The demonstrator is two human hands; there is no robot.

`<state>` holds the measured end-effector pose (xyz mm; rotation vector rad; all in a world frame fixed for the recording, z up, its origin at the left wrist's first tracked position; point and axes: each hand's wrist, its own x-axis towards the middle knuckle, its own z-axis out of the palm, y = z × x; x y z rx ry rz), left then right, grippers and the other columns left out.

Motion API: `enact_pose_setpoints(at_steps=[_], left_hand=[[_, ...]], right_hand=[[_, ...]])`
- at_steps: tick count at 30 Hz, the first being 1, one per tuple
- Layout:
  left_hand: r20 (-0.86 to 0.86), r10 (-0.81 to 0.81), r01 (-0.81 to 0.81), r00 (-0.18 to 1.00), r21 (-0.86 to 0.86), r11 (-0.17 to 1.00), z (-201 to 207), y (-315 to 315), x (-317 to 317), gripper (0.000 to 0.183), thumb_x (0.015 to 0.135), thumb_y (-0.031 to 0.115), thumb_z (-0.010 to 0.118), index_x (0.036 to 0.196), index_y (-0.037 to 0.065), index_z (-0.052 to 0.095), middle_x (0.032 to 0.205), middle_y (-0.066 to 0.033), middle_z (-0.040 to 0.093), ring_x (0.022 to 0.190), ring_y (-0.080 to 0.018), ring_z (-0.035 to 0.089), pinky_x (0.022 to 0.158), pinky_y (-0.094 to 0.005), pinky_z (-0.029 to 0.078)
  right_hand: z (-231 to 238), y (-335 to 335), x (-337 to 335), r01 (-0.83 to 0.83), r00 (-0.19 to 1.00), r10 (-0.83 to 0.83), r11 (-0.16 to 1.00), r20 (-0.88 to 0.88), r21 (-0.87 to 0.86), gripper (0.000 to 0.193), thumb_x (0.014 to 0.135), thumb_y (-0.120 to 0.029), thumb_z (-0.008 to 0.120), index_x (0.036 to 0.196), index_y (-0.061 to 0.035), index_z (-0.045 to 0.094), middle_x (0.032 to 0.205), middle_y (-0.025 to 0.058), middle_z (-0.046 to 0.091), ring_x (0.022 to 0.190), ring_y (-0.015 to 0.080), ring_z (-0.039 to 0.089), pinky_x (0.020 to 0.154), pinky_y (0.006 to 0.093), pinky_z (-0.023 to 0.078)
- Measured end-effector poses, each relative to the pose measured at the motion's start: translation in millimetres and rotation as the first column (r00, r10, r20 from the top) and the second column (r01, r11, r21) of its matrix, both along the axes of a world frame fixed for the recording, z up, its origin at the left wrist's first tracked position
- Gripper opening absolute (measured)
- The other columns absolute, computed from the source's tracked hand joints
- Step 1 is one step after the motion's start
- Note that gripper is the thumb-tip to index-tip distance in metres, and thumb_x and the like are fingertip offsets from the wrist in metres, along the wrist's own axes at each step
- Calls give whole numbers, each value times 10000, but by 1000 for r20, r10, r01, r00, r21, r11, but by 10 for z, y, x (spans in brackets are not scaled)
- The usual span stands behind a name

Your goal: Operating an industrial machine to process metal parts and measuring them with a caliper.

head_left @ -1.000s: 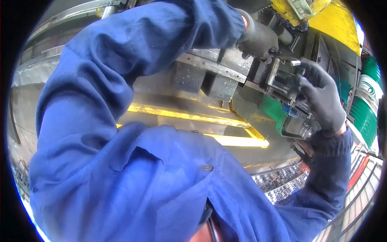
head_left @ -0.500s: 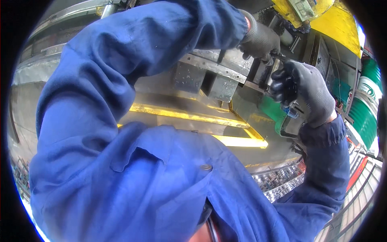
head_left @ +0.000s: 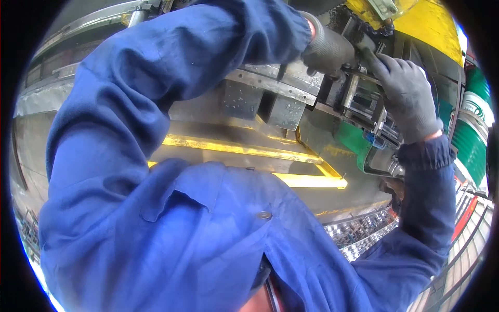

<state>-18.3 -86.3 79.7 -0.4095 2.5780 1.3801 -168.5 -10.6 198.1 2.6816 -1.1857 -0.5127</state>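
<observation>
My left hand (head_left: pixel 330 51), in a dark grey work glove, reaches across to the machine at the upper right. Its fingers are closed around something small and dark that the glove mostly hides. Beside it, my right hand (head_left: pixel 409 96), gloved alike, has a finger stretched up and left to the left hand's fingertips. The right hand's other fingers are partly hidden, and I see nothing held in it. Just below the hands are a bright metal cylinder (head_left: pixel 352 89) and the machine's metal parts.
Metal blocks with a drilled bar (head_left: pixel 275 87) lie left of the hands, sprinkled with chips. A yellow frame (head_left: pixel 244 149) stands below them. Yellow machine housing (head_left: pixel 429 28) rises at the upper right. A green drum (head_left: pixel 470 130) stands at the far right.
My right hand has moved up from lower down, its curled fingers now reaching toward the left hand's fingertips. My left hand has shifted only slightly and stays closed.
</observation>
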Motion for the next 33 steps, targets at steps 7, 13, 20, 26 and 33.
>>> enact_pose_setpoints(at_steps=[7, 13, 20, 26, 33], left_hand=[[0, 13, -13, 1000, 88, 996, -237, -118, 7, 251, 1000, 148, 542, 1192, 2, 614, 821, -101, 671, 542, -178, 623, 483, -300, 532], [-73, 14, -6, 997, 98, 995, -329, -95, -156, 217, 993, 136, 546, 1141, 9, 642, 852, -90, 679, 560, -173, 611, 518, -300, 527], [-132, 85, -68, 988, 130, 989, -380, -92, -76, 182, 987, 127, 551, 1095, 37, 668, 852, -71, 687, 581, -166, 608, 547, -307, 520], [-91, 15, -4, 996, 120, 993, -318, -134, -34, 183, 981, 127, 561, 1100, 44, 673, 821, -68, 687, 593, -162, 619, 550, -305, 519], [-62, -12, 19, 998, 114, 993, -351, -148, -10, 176, 970, 142, 584, 1072, 34, 678, 772, -69, 679, 594, -166, 632, 552, -301, 528]], right_hand=[[234, 372, 248, 646, 1, -989, 115, 150, 755, 492, 976, -450, 636, 1032, 39, 646, 772, 110, 661, 626, 158, 644, 533, 243, 484], [-60, 270, 438, 584, -296, -941, -44, 162, 811, 564, 997, -519, 535, 917, 29, 641, 688, 83, 640, 475, 154, 569, 457, 247, 448], [-122, 197, 525, 478, -399, -889, 7, 224, 878, 430, 1000, -390, 537, 931, 23, 637, 702, 88, 643, 530, 152, 589, 503, 244, 474], [-97, 91, 355, 516, 3, -963, 232, 269, 824, 250, 1007, -206, 504, 1006, 3, 640, 765, 100, 653, 611, 162, 609, 572, 254, 497], [33, -30, 285, 432, 539, -819, 469, 197, 771, 165, 987, -65, 536, 1102, -29, 649, 857, 95, 664, 680, 165, 614, 626, 275, 510]])
